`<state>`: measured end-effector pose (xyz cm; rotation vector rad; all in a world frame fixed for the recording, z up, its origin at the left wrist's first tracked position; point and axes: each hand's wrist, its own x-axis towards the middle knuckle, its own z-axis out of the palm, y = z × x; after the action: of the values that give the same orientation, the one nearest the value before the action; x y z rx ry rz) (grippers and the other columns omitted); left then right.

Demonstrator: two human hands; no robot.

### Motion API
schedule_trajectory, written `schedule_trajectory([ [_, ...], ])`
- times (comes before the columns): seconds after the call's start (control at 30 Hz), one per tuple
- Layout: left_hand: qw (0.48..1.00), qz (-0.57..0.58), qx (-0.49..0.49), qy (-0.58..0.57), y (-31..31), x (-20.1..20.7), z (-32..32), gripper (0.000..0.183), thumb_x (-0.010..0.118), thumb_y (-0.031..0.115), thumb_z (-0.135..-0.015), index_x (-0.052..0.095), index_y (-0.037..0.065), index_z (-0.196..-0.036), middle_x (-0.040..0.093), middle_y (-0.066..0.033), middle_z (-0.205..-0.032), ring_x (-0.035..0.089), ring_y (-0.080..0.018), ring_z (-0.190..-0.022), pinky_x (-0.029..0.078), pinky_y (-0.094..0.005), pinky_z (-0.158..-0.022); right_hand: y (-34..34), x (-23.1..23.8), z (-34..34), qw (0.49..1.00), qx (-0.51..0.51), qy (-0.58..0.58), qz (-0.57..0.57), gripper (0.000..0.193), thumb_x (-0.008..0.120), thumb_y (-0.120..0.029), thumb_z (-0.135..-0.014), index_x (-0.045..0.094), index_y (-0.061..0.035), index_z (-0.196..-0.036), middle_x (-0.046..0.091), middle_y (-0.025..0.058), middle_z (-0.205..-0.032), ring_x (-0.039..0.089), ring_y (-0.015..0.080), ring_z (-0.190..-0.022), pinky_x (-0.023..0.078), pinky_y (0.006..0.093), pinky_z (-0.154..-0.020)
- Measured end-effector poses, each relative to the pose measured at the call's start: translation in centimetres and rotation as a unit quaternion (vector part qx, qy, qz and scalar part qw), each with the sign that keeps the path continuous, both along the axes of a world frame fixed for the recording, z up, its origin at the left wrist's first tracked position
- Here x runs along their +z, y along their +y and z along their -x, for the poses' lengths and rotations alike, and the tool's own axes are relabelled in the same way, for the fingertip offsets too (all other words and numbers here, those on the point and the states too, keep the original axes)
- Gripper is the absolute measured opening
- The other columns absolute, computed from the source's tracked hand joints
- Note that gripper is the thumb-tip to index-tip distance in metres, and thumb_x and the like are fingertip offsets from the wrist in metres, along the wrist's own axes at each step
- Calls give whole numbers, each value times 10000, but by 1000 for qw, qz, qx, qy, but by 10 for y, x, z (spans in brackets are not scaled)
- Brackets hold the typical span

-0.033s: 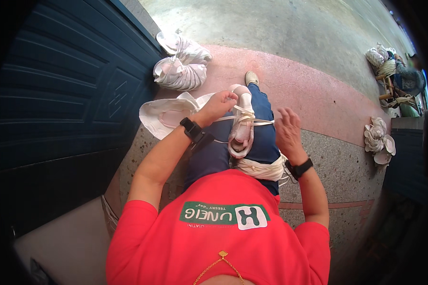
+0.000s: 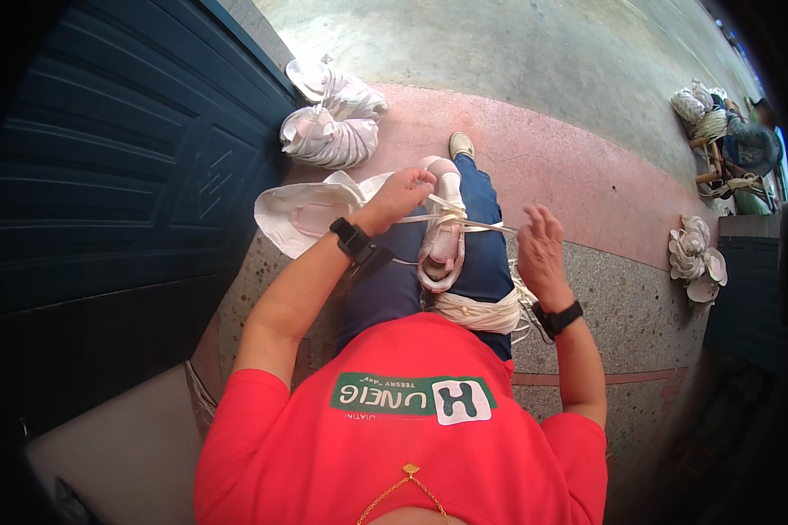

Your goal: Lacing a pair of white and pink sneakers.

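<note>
A white and pale pink sneaker (image 2: 442, 248) rests on my legs, its toe pointing away from me. White shoelaces (image 2: 449, 214) cross its upper and stretch to both sides. My left hand (image 2: 403, 194) is closed beside the shoe's left side, with lace running to its fingers. Off to the right, my right hand (image 2: 543, 255) has bent fingers at the end of a taut strand; the exact grip is partly hidden. Around my right thigh lies a bundle of white laces (image 2: 477, 312).
White shoe uppers with fabric (image 2: 302, 213) lie left of my lap. Wrapped bundles (image 2: 333, 136) stand by the dark blue door (image 2: 149, 157). More laces and shoe parts (image 2: 698, 258) sit at the right. A person (image 2: 751, 144) is at the far right.
My right hand has moved a little to the right and nearer me, away from the sneaker, drawing the strand out. My left hand stays almost in place.
</note>
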<state>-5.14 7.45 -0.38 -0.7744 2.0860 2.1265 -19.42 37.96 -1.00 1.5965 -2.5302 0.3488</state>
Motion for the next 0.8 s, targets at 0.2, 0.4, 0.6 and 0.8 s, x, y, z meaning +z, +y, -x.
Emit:
schedule_trajectory([
  [0.2,999,5,16,-28,11,9,6,304,597,163,-1002,640,18,-1265,617,9,-877,560,-76,-814,446,-233,-732,221,-15,45,954,-277,78,-87,78,551,-57,-944,622,-40,-972,516,177,-1472,421,401,-1408,346,535,-1153],
  [0.4,999,13,-27,-29,32,-3,21,302,598,155,-997,632,-10,-1248,634,-11,-900,585,-92,-816,479,-247,-776,331,-51,35,885,-394,-87,-231,240,612,-207,-988,671,-46,-1156,501,188,-1505,428,388,-1415,381,567,-1131],
  [0.6,999,-19,33,-29,25,-2,14,259,632,121,-968,649,-22,-1183,654,-46,-915,608,-112,-753,498,-270,-719,75,-40,21,978,-130,-156,44,219,710,-188,-924,697,-60,-1102,622,151,-1211,561,358,-1175,452,488,-985],
  [0.8,995,-18,75,-65,18,-8,12,189,676,115,-939,690,-3,-1085,650,-27,-839,589,-101,-695,483,-260,-656,-61,-24,-23,977,38,-195,74,142,703,-221,-907,723,-104,-986,660,80,-932,603,299,-961,448,447,-852],
])
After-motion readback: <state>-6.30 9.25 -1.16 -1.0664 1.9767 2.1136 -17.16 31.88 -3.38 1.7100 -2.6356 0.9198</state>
